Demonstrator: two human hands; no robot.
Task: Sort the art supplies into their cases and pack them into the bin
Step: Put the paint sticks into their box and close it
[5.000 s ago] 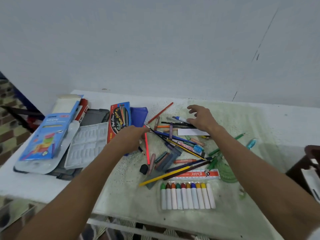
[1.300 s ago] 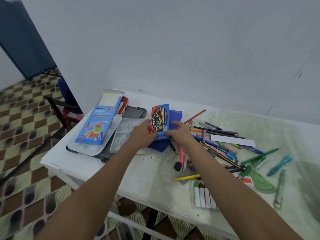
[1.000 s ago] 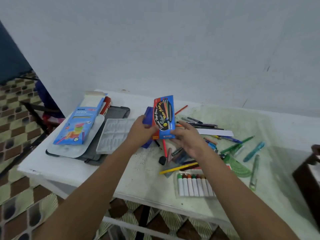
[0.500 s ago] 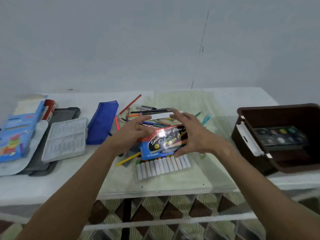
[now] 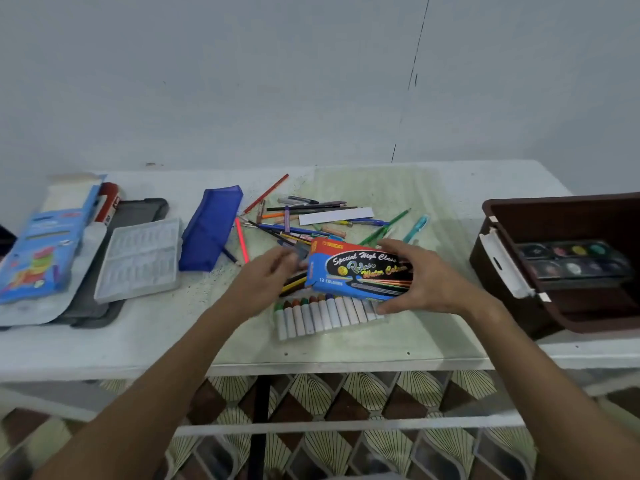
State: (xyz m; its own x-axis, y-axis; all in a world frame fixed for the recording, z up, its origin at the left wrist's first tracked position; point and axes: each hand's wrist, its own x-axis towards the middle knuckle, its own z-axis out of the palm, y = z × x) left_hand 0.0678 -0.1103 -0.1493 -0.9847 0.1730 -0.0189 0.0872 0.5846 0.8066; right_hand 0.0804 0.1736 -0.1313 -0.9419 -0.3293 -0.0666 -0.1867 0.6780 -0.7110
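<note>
My right hand [image 5: 426, 278] grips the right end of a blue and red coloured-pencil box [image 5: 360, 271], held level just above the table. My left hand [image 5: 266, 278] is blurred at the box's left end; whether it holds anything is unclear. Under the box lies a clear pack of wax crayons [image 5: 322, 315]. Loose pencils and pens [image 5: 304, 220] are scattered behind it, next to a blue zip pouch [image 5: 211, 226]. The brown bin [image 5: 568, 216] stands at the right with a watercolour palette [image 5: 571, 261] inside.
At the left, a light blue neon marker box [image 5: 41, 251] lies on a white sheet over a dark grey tray [image 5: 138, 209], with a white plastic insert tray [image 5: 140, 258] beside it. The table's front edge [image 5: 104, 355] runs close to me above a tiled floor.
The pencil box came off the left side of the table, was turned level and carried right over the crayons. My left hand has shifted at the box's left end.
</note>
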